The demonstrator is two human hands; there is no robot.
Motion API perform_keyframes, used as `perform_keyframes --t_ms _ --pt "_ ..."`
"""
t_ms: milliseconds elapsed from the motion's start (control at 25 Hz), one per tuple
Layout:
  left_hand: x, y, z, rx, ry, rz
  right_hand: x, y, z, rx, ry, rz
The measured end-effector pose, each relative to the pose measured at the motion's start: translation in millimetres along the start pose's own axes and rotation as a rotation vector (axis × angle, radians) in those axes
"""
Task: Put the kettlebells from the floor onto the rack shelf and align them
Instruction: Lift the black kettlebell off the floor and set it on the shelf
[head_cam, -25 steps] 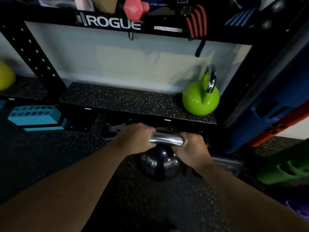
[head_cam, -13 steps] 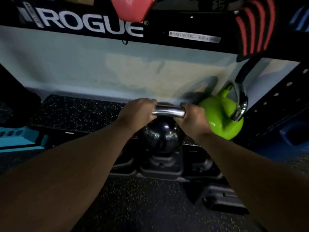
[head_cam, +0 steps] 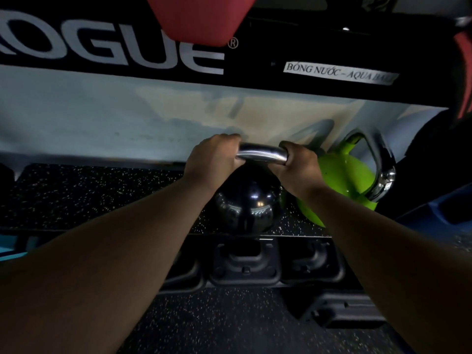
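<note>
A glossy black kettlebell [head_cam: 246, 205] with a chrome handle is at the front edge of the speckled black rack shelf [head_cam: 102, 195]; whether it rests on the shelf or hangs just above it I cannot tell. My left hand [head_cam: 213, 159] grips the left end of its handle and my right hand [head_cam: 300, 166] grips the right end. A green kettlebell [head_cam: 342, 182] with a chrome handle stands on the shelf directly to the right, close beside the black one, partly hidden by my right forearm.
A black crossbeam with white lettering [head_cam: 115, 49] runs overhead, and a red dumbbell end [head_cam: 201, 19] hangs over it. Black moulded weights [head_cam: 245, 259] sit under the shelf. A blue object [head_cam: 439, 213] lies at the right. The shelf surface stretches bare to the left.
Both hands have lifted the black kettlebell from the floor up to the shelf edge, beside the green one. The camera has moved closer to the rack.
</note>
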State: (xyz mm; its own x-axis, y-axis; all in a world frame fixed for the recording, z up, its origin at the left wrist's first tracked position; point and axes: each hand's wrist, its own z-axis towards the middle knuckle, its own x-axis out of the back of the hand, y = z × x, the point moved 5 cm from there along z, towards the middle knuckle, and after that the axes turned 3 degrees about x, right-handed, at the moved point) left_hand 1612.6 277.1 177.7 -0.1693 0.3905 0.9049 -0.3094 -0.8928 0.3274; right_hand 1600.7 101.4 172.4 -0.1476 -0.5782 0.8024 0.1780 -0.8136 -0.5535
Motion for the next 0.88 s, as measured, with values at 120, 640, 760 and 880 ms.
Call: perform_keyframes --t_ms 120,640,760,880 --pt "-4 0 1 0.043 -0.011 -0.054 1 3 0 -0.014 -0.016 0.009" --pt "24 -32 -85 0.390 -0.131 -0.216 27 -66 -16 0.359 -0.164 -0.055" --pt "52 -67 -165 0.495 -0.187 -0.074 -2 -123 -51 0.530 -0.257 -0.032" --pt "77 -99 -261 0.672 -0.316 -0.018 -51 -176 -109 0.666 -0.385 0.003"
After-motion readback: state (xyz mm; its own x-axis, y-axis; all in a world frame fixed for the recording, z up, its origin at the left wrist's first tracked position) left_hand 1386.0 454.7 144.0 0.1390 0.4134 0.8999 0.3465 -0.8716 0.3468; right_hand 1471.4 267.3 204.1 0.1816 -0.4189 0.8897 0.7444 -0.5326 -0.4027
